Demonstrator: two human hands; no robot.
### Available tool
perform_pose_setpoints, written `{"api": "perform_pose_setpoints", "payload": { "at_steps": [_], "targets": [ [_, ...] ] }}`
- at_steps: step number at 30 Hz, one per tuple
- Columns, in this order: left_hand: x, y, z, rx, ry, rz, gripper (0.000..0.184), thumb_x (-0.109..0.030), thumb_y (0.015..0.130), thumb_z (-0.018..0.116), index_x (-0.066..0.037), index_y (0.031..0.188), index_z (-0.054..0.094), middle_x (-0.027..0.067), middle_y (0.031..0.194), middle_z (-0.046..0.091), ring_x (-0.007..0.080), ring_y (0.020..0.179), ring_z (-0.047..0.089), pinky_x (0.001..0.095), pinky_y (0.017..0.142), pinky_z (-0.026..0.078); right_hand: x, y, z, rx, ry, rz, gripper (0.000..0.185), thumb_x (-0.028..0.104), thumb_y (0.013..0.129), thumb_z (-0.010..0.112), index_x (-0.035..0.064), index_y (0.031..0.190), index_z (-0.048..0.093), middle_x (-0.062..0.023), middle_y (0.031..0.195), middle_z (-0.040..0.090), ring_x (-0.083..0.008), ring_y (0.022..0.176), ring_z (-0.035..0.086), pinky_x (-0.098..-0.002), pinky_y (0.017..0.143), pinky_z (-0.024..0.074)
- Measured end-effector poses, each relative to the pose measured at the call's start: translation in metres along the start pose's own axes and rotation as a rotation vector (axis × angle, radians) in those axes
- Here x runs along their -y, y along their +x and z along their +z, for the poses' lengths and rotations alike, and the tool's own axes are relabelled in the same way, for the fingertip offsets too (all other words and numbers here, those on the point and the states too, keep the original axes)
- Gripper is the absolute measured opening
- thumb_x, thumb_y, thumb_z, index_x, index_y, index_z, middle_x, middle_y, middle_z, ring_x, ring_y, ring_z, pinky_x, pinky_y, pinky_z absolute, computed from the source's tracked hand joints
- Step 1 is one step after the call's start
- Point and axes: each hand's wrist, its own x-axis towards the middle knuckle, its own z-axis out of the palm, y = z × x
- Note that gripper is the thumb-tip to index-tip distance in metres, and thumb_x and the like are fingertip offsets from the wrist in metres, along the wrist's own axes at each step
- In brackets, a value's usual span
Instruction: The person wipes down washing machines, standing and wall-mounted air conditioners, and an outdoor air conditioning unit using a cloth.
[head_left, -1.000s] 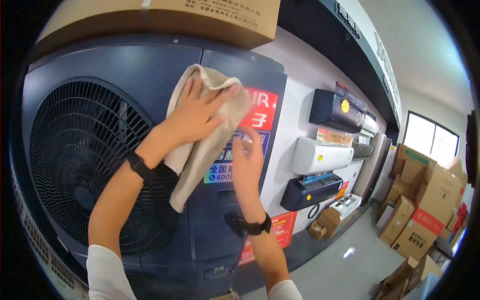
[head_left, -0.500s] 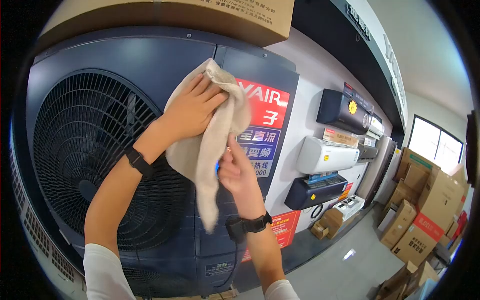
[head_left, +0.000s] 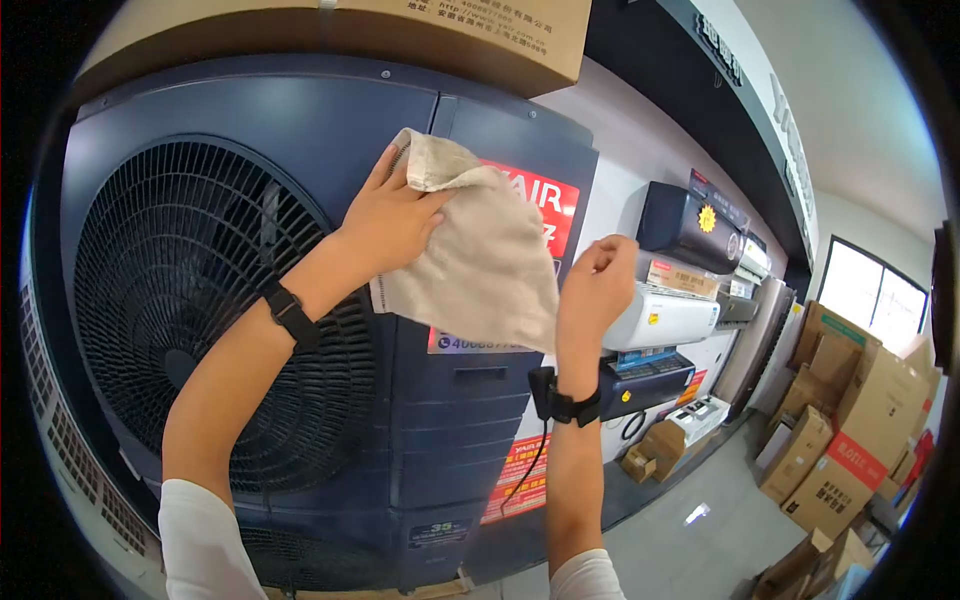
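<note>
A beige cloth (head_left: 475,260) is spread over the front of a dark blue outdoor unit (head_left: 440,420), partly covering a red and blue sticker (head_left: 555,200). My left hand (head_left: 395,220) holds the cloth near its upper left corner, fingers on its folded edge. To the right of the cloth, my right hand (head_left: 600,285) is raised with its fingers curled in; what they hold, if anything, is hidden. A black band sits on each wrist. The round fan grille (head_left: 180,300) lies left of my left forearm.
A cardboard box (head_left: 450,45) rests on top of the unit. Wall-mounted air conditioners (head_left: 655,318) hang on the white wall at the right. Several cardboard boxes (head_left: 850,440) are stacked at the far right on the grey floor (head_left: 650,540).
The cloth has gone from hanging bunched to spread out toward the right. My right hand has moved right and up, away from the unit's front. My left hand has shifted slightly right.
</note>
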Motion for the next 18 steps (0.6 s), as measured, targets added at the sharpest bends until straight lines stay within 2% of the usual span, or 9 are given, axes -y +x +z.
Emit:
{"api": "perform_pose_setpoints", "payload": {
  "at_steps": [1, 3, 5, 7, 10, 11, 14, 16, 18],
  "targets": [
    [-0.004, 0.001, -0.002, 0.014, 0.017, -0.031, 0.052, -0.022, 0.093, 0.062, -0.014, 0.144, 0.057, 0.0161, 0.147, 0.054, 0.0359, 0.144, 0.039, 0.0518, 0.126, 0.016, 0.002, -0.013, 0.001, 0.043, 0.13, -0.061, 0.009, 0.008, 0.087, 0.065, 0.0025, 0.091, 0.059, -0.0148, 0.082, 0.06, -0.037, 0.077, 0.06, -0.0482, 0.073, 0.048],
    [-0.009, 0.004, 0.0, -0.066, 0.034, -0.015, 0.053, -0.02, 0.091, 0.062, -0.015, 0.143, 0.057, 0.0153, 0.146, 0.054, 0.0387, 0.142, 0.041, 0.0546, 0.126, 0.017, -0.008, -0.053, 0.005, 0.166, 0.138, -0.242, 0.013, 0.007, 0.087, 0.064, 0.0017, 0.099, 0.062, -0.0172, 0.095, 0.063, -0.0377, 0.091, 0.062, -0.0476, 0.081, 0.0491],
    [-0.016, 0.007, -0.002, -0.078, 0.052, -0.024, 0.055, -0.019, 0.089, 0.062, -0.014, 0.143, 0.057, 0.0152, 0.144, 0.054, 0.0414, 0.139, 0.042, 0.0575, 0.125, 0.018, -0.004, -0.091, 0.008, 0.226, 0.073, -0.397, 0.03, 0.001, 0.086, 0.062, -0.0001, 0.116, 0.063, -0.0193, 0.113, 0.065, -0.0357, 0.105, 0.063, -0.0428, 0.094, 0.0494],
    [-0.025, 0.01, -0.009, -0.018, 0.074, -0.055, 0.058, -0.019, 0.086, 0.063, -0.013, 0.143, 0.057, 0.0156, 0.142, 0.055, 0.0441, 0.136, 0.044, 0.0607, 0.123, 0.018, -0.014, -0.131, 0.011, 0.475, 0.059, -0.353, 0.048, 0.006, 0.089, 0.061, -0.0016, 0.136, 0.056, -0.0254, 0.14, 0.055, -0.0434, 0.132, 0.05, -0.0516, 0.11, 0.0397],
    [-0.037, 0.008, -0.013, -0.059, 0.124, -0.067, 0.064, -0.02, 0.082, 0.065, -0.009, 0.145, 0.055, 0.0173, 0.138, 0.056, 0.0459, 0.132, 0.046, 0.064, 0.119, 0.023, -0.012, -0.178, 0.009, 0.467, -0.172, -0.381, 0.061, 0.017, 0.09, 0.063, -0.0036, 0.146, 0.048, -0.0266, 0.155, 0.041, -0.0427, 0.141, 0.043, -0.0556, 0.114, 0.0334],
    [-0.038, 0.006, -0.011, -0.079, 0.147, -0.06, 0.064, -0.022, 0.082, 0.065, -0.008, 0.144, 0.055, 0.0178, 0.138, 0.056, 0.0457, 0.132, 0.046, 0.0638, 0.118, 0.024, -0.016, -0.188, 0.009, 0.519, -0.2, -0.31, 0.066, 0.023, 0.093, 0.062, -0.0048, 0.15, 0.042, -0.0243, 0.16, 0.035, -0.0429, 0.149, 0.033, -0.0622, 0.118, 0.0228],
    [-0.032, 0.008, -0.001, -0.151, 0.186, -0.041, 0.066, -0.027, 0.084, 0.066, -0.005, 0.145, 0.053, 0.0197, 0.138, 0.055, 0.0456, 0.133, 0.046, 0.0631, 0.116, 0.027, -0.011, -0.169, 0.017, 0.499, -0.408, -0.262, 0.063, 0.023, 0.095, 0.06, -0.004, 0.149, 0.043, -0.0226, 0.159, 0.037, -0.045, 0.148, 0.032, -0.0659, 0.117, 0.0215],
    [-0.023, 0.019, 0.003, -0.207, 0.156, -0.05, 0.068, -0.03, 0.086, 0.066, -0.004, 0.147, 0.05, 0.0215, 0.139, 0.055, 0.0462, 0.135, 0.044, 0.0626, 0.116, 0.028, -0.021, -0.127, 0.038, 0.381, -0.438, -0.274, 0.059, 0.02, 0.096, 0.056, -0.0045, 0.149, 0.043, -0.023, 0.159, 0.037, -0.0455, 0.148, 0.03, -0.0678, 0.117, 0.0183],
    [-0.011, 0.041, 0.001, -0.154, 0.12, -0.196, 0.073, -0.034, 0.087, 0.066, -0.004, 0.15, 0.046, 0.0233, 0.142, 0.052, 0.0461, 0.138, 0.042, 0.062, 0.117, 0.027, -0.016, -0.075, 0.067, 0.275, -0.418, -0.303, 0.059, 0.019, 0.096, 0.055, -0.0051, 0.149, 0.042, -0.0251, 0.159, 0.035, -0.0458, 0.149, 0.029, -0.0673, 0.118, 0.0176]
  ]
}}
